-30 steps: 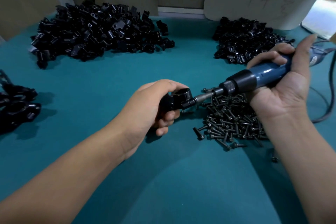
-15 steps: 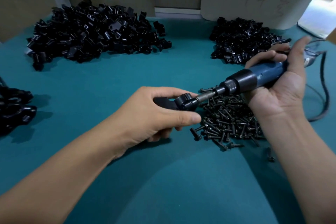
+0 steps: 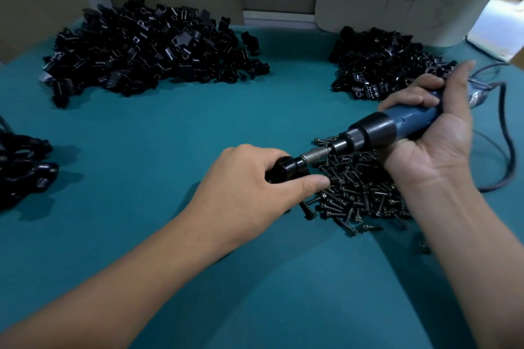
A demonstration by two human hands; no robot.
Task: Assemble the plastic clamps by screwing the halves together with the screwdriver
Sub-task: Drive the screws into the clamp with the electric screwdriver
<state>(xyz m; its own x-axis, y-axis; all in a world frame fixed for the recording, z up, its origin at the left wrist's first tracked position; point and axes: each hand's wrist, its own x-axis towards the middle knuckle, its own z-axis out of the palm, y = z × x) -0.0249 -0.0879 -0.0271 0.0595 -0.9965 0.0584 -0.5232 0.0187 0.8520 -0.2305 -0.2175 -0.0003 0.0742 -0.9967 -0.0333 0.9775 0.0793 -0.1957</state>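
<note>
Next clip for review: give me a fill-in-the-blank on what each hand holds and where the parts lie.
1. The right hand grips a blue electric ____.
2. The left hand holds a black plastic ____ against the tool's bit.
3. The loose pile of ____ lies on the green table just under the tool.
4. Number of black piles along the table's far edge: ____.

Missing words: screwdriver; clamp; screws; two

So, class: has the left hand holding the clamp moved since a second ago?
Yes. The left hand with the clamp has rolled palm-down and sunk towards the table, beside the screw pile.
</note>
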